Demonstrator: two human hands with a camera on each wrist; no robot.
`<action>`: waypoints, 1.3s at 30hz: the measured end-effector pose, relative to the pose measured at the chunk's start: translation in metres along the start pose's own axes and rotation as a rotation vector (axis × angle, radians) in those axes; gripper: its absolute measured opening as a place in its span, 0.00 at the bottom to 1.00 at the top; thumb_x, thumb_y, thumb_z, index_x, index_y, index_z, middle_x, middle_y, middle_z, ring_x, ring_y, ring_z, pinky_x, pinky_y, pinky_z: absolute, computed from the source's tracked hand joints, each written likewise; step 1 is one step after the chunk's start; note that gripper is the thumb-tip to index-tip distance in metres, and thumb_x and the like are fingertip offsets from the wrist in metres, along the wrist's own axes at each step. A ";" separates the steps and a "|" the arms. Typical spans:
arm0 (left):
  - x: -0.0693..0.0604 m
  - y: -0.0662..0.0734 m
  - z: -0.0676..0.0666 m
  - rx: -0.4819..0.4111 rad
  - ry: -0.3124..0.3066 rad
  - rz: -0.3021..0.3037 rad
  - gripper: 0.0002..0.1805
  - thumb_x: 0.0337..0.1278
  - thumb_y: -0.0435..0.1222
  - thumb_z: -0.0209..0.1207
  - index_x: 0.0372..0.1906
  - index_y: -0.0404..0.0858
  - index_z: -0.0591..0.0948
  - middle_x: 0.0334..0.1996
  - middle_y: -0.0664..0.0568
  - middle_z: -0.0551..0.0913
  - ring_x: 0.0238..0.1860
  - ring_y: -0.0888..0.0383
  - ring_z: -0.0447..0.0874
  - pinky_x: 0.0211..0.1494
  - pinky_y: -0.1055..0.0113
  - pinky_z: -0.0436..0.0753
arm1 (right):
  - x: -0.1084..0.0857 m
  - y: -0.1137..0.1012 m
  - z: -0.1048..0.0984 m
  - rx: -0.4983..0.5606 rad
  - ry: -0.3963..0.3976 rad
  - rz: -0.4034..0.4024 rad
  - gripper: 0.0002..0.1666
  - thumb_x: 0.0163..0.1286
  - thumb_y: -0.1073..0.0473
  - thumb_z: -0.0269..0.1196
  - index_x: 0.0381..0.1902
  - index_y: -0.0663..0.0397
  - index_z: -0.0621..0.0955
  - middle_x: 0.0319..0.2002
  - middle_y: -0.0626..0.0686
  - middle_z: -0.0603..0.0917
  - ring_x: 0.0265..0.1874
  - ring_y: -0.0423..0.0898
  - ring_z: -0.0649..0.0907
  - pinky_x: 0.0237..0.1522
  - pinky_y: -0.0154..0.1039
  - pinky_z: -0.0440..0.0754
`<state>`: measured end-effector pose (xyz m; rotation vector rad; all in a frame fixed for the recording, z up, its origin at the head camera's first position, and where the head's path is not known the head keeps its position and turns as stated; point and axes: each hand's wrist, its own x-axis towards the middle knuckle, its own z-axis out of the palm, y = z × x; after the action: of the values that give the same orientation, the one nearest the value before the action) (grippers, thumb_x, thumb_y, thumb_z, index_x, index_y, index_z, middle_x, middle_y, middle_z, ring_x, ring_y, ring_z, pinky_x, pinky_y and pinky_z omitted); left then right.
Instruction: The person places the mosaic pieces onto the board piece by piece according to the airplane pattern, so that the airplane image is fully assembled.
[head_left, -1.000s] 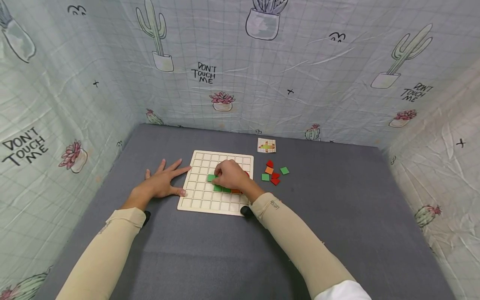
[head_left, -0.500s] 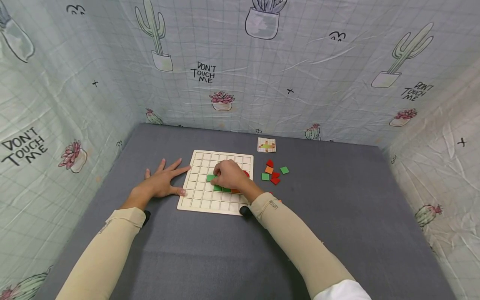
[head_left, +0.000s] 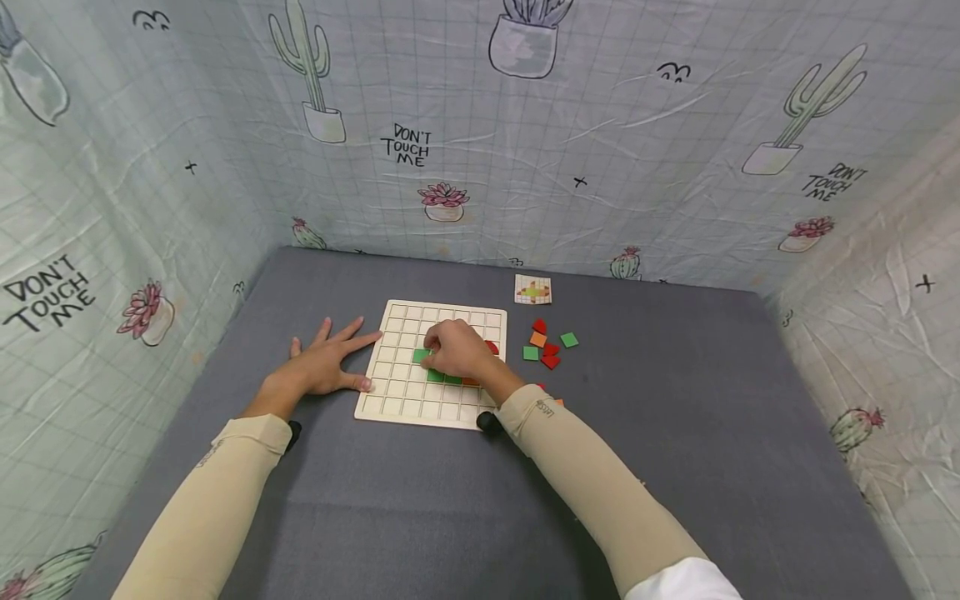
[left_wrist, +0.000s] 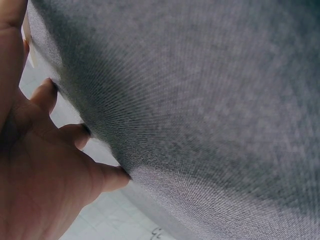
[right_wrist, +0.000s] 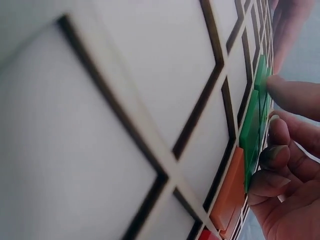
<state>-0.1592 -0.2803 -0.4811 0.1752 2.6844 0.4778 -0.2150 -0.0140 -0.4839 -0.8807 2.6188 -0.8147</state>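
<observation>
On the grey table lies a pale grid board (head_left: 412, 407), with green square tiles (head_left: 436, 376), an orange tile and a red piece partly hidden under my right hand. My left hand (head_left: 321, 367) lies spread at the board's left edge, thumb and a finger touching it. Over the board's middle, my right hand (head_left: 459, 350) has its fingers curled, with thumb and index at a green tile (head_left: 421, 356). The right wrist view shows the thumb (right_wrist: 295, 95) against a green tile, close to the index fingertip; an orange tile (right_wrist: 229, 192) sits nearer the camera.
Right of the board lie loose green tiles (head_left: 569, 340), an orange tile (head_left: 537, 339) and several red pieces (head_left: 551, 362). A pattern card (head_left: 533, 290) is behind them. More pieces show beside my right sleeve. Printed cloth walls (head_left: 600, 208) enclose the table.
My right hand has shifted very slightly left at the green tiles, its curled pose unchanged. My left hand stays in place on the board's edge.
</observation>
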 end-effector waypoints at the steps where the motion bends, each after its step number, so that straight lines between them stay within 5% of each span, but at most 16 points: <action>1: 0.000 0.000 0.000 0.000 -0.001 -0.001 0.57 0.50 0.68 0.68 0.84 0.62 0.56 0.87 0.49 0.40 0.83 0.26 0.27 0.70 0.14 0.32 | -0.001 0.000 -0.001 0.008 0.003 -0.005 0.13 0.67 0.55 0.74 0.45 0.56 0.90 0.33 0.49 0.87 0.32 0.40 0.80 0.40 0.33 0.78; 9: -0.001 -0.001 0.000 -0.009 -0.009 -0.011 0.57 0.50 0.67 0.68 0.84 0.63 0.54 0.88 0.50 0.38 0.84 0.28 0.24 0.71 0.14 0.30 | -0.012 0.016 -0.026 0.126 0.056 -0.031 0.08 0.70 0.64 0.68 0.43 0.59 0.90 0.32 0.54 0.88 0.27 0.41 0.77 0.36 0.34 0.76; 16: 0.000 0.001 -0.003 -0.009 -0.018 -0.006 0.58 0.50 0.67 0.69 0.84 0.63 0.55 0.88 0.49 0.38 0.84 0.28 0.24 0.70 0.14 0.31 | -0.032 0.056 -0.059 0.256 0.095 0.048 0.09 0.69 0.67 0.67 0.44 0.65 0.90 0.29 0.56 0.87 0.21 0.42 0.75 0.29 0.35 0.74; 24: 0.004 -0.001 -0.001 -0.010 -0.031 -0.010 0.59 0.47 0.70 0.67 0.84 0.63 0.54 0.88 0.49 0.37 0.83 0.28 0.22 0.70 0.14 0.29 | -0.065 0.114 -0.093 0.232 0.169 0.179 0.07 0.68 0.67 0.69 0.41 0.64 0.91 0.34 0.59 0.89 0.29 0.47 0.81 0.33 0.38 0.79; 32: 0.003 -0.003 -0.001 -0.004 -0.028 0.002 0.60 0.48 0.71 0.66 0.84 0.62 0.53 0.87 0.49 0.37 0.83 0.27 0.23 0.70 0.14 0.30 | -0.094 0.161 -0.113 0.264 0.214 0.269 0.11 0.65 0.71 0.69 0.46 0.67 0.89 0.35 0.61 0.86 0.27 0.46 0.77 0.29 0.39 0.77; 39: 0.001 0.000 -0.003 -0.008 -0.029 0.004 0.59 0.50 0.68 0.68 0.85 0.61 0.54 0.87 0.48 0.37 0.83 0.27 0.23 0.70 0.14 0.31 | -0.106 0.186 -0.117 0.271 0.154 0.313 0.19 0.62 0.68 0.74 0.52 0.63 0.88 0.33 0.52 0.84 0.33 0.45 0.77 0.36 0.36 0.75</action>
<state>-0.1615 -0.2810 -0.4788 0.1836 2.6534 0.4837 -0.2672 0.2240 -0.4907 -0.3381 2.5935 -1.1471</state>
